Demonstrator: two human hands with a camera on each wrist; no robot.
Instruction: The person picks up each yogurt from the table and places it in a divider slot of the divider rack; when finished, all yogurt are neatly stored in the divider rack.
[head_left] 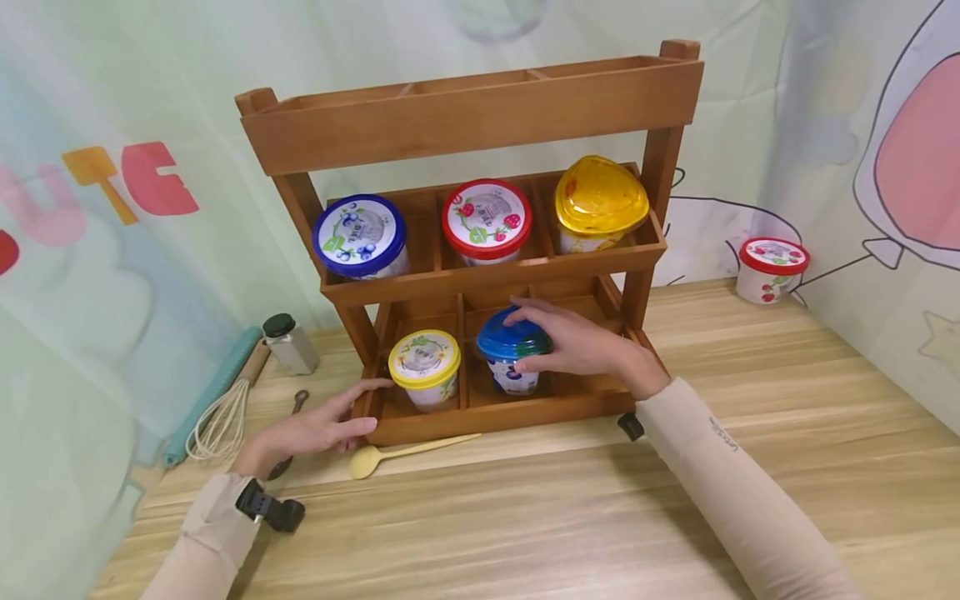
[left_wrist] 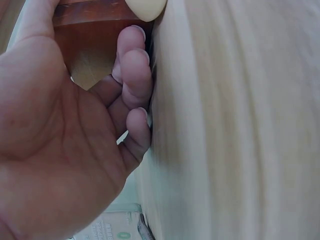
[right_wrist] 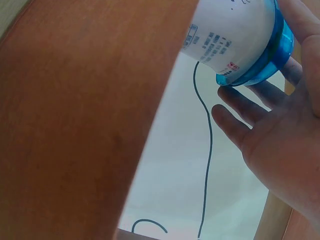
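Observation:
In the head view my right hand (head_left: 573,337) holds a yogurt cup by its blue domed lid (head_left: 513,335), thumb in front and fingers behind. This cup (right_wrist: 235,35) is in the lower tier's middle compartment. My left hand (head_left: 318,429) rests at the lower left corner of the brown wooden rack (head_left: 480,412), its fingers loosely bent. Beside it in the lower left compartment sits a yellow-lidded cup (head_left: 424,367). The middle tier carries a blue-rimmed blueberry cup (head_left: 362,235), a red-lidded cup (head_left: 487,218) and a cup with a yellow domed lid (head_left: 600,200).
A yellow spoon (head_left: 408,452) lies before the rack. To the left are a dark measuring spoon (head_left: 300,400), a whisk (head_left: 222,425), a teal rolling pin (head_left: 213,396) and a black-capped jar (head_left: 291,343). Another red-lidded cup (head_left: 772,271) stands at the far right by the curtain.

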